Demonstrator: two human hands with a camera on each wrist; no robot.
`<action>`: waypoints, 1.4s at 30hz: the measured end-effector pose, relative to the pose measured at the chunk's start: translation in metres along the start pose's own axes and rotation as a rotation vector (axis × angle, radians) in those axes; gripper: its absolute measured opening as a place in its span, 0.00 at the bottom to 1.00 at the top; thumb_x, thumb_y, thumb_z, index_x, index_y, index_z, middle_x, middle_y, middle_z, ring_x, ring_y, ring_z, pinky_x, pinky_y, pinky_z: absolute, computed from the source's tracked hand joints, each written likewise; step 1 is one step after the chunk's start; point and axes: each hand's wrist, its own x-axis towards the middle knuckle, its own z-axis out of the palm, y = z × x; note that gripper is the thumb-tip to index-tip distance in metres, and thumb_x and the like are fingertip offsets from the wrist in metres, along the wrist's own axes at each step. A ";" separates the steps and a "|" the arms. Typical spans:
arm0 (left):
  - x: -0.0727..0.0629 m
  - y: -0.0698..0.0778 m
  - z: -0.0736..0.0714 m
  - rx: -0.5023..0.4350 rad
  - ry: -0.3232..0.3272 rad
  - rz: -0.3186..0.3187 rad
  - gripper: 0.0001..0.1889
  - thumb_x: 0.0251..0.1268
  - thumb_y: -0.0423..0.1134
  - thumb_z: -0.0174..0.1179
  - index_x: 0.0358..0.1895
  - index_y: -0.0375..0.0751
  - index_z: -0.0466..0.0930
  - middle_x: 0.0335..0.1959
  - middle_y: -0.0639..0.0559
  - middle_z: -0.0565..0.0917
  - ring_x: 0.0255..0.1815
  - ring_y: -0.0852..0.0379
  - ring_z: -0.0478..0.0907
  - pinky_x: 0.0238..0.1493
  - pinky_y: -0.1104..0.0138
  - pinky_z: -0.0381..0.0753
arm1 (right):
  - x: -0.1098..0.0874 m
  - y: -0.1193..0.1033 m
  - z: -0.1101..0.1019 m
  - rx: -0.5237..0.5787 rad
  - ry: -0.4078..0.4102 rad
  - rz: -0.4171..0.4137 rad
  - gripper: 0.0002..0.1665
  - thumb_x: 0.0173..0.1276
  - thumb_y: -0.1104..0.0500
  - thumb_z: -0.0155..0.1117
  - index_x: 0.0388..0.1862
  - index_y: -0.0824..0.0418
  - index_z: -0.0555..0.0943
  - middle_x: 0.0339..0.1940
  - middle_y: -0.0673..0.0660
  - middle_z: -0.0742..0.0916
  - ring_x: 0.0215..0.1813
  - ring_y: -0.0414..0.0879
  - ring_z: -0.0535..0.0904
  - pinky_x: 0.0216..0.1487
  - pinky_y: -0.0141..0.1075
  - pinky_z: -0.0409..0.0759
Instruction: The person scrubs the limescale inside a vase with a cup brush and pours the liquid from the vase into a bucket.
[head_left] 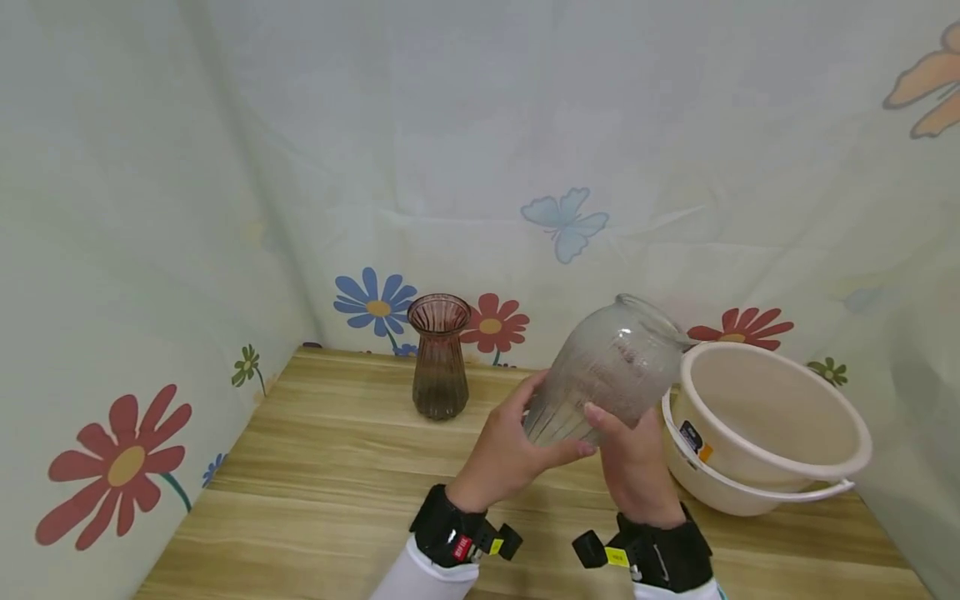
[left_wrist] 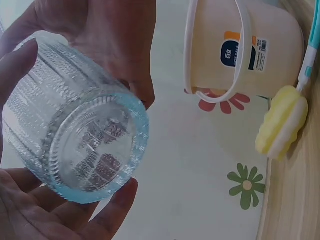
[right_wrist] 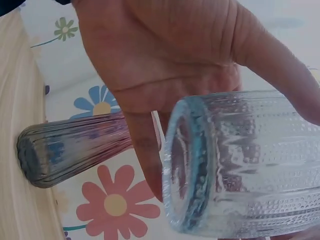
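A clear, textured glass vase [head_left: 600, 375] is held tilted above the table, its mouth toward the upper right. My left hand [head_left: 498, 454] grips the lower part from the left, thumb across the near side. My right hand [head_left: 637, 462] holds it from the right, with its thumb on the glass. Some fingers behind the vase are hidden in the head view. The left wrist view shows the vase's round, bluish base [left_wrist: 90, 150] facing the camera. Left of both hands, a smoky pink-brown ribbed vase [head_left: 440, 358] stands upright on the table.
A cream bucket [head_left: 772, 471] with its handle folded down stands at the right, close to the held vase's mouth. A yellow and white sponge brush [left_wrist: 282, 122] with a teal handle lies on the wooden table [head_left: 322, 483]. A flower-printed curtain [head_left: 465, 150] surrounds the table.
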 end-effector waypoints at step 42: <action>-0.045 -0.054 -0.061 0.301 0.217 -0.129 0.56 0.39 0.50 0.84 0.74 0.45 0.61 0.64 0.42 0.80 0.62 0.42 0.80 0.60 0.44 0.81 | -0.001 0.062 0.034 -0.507 -0.253 0.179 0.59 0.59 0.53 0.82 0.82 0.38 0.56 0.80 0.50 0.69 0.80 0.54 0.66 0.78 0.61 0.64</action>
